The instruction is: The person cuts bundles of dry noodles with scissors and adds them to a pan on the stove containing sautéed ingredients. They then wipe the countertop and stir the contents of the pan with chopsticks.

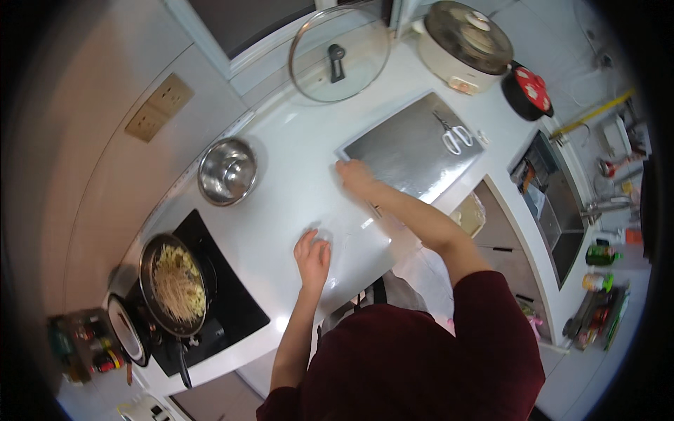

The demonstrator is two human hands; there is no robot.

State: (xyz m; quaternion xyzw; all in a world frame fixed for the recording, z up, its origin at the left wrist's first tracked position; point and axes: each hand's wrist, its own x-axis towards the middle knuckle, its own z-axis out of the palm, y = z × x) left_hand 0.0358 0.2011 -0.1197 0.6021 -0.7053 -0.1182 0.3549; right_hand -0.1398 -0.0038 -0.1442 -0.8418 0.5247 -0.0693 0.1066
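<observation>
My left hand (313, 258) hovers at the near part of the white countertop (279, 210), its fingers loosely curled and holding nothing. At the left corner of a metal cutting board (400, 144) is my right hand (358, 178), slightly blurred; whether it grips the board's edge or something small is unclear. White-handled kitchen scissors (456, 138) lie on the board. To the left stands a stainless steel bowl (227, 171), seemingly with nothing in it. A frying pan (178, 287) with noodles and pale yellow-green chopped food sits on the black cooktop (231, 300).
A glass lid (363, 63) leans by the window. Behind the board stand a cream electric cooker (447, 63) and a black pot with a red lid (532, 92). The sink (558, 226) is at right. Seasoning bottles (102, 360) crowd the far left.
</observation>
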